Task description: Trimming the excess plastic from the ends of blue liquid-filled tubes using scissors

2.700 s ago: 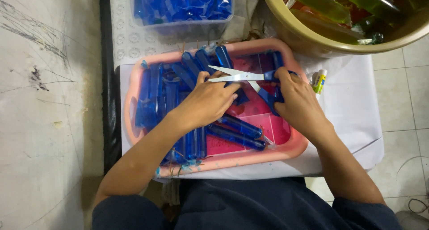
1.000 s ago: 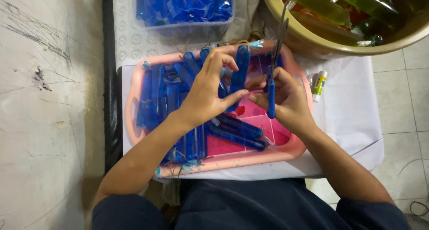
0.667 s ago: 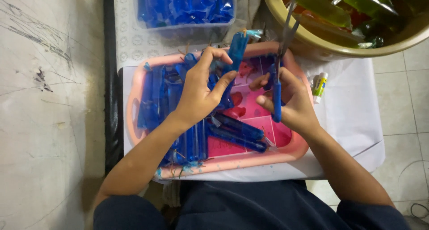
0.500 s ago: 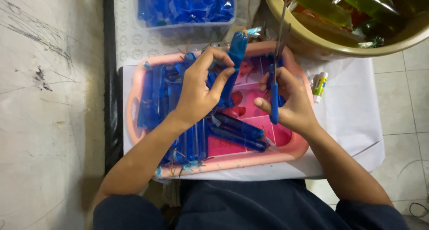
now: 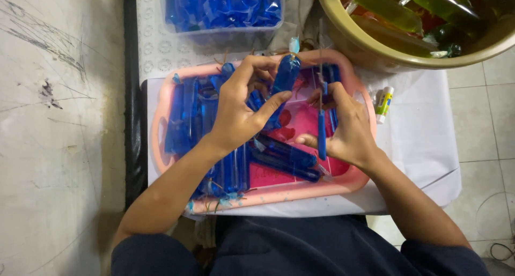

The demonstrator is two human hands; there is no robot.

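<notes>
Blue liquid-filled plastic tube (image 5: 283, 78), pinched upright in the left hand (image 5: 238, 112) fingers above a pink tray (image 5: 360, 174) of similar tubes, while the right hand (image 5: 348, 131) grips blue-handled scissors (image 5: 321, 131) just beside it.

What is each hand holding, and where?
Left hand pinches a blue liquid-filled tube around its middle; right hand holds scissors by the blue handle.

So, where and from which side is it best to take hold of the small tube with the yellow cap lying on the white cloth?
Grip the small tube around the middle of its body, coming from above with fingers on its two long sides. It lies flat on the white cloth, so the top and sides are free. The pink tray sits close on one side and the big bowl just beyond, so a sideways approach looks cramped.
</notes>
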